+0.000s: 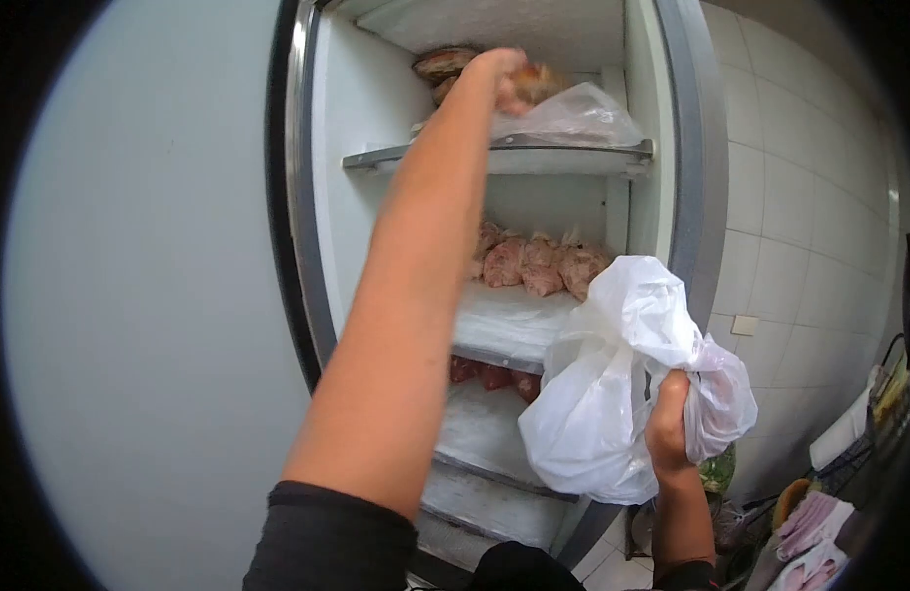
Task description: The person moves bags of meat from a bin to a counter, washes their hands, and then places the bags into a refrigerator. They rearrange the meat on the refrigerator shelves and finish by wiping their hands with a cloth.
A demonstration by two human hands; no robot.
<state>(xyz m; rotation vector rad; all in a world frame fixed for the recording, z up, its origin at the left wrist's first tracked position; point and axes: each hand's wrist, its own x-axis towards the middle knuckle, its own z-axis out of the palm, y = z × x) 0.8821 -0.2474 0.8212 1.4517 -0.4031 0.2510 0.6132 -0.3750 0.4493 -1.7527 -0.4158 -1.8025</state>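
My left hand [504, 79] reaches into the top shelf of an upright freezer [376, 89]. It is closed on a blurred brownish-yellow item [540, 85] whose kind I cannot make out. Just below that lies a clear plastic bag [588, 116] on the shelf. Beside the hand, to its left, is a dark brown wrapped item [443, 65]. My right hand [670, 424] grips a bunched white plastic bag [593, 404] by its gathered neck, in front of the freezer's right edge. What the white bag holds is hidden.
Knotted bags of pale pink meat [544, 264] sit on the middle shelf. Dark red bags [496, 376] lie on the one below. The freezer's grey right frame [701, 177] stands beside a tiled wall [770, 197]. Folded cloths [814, 527] are at the lower right.
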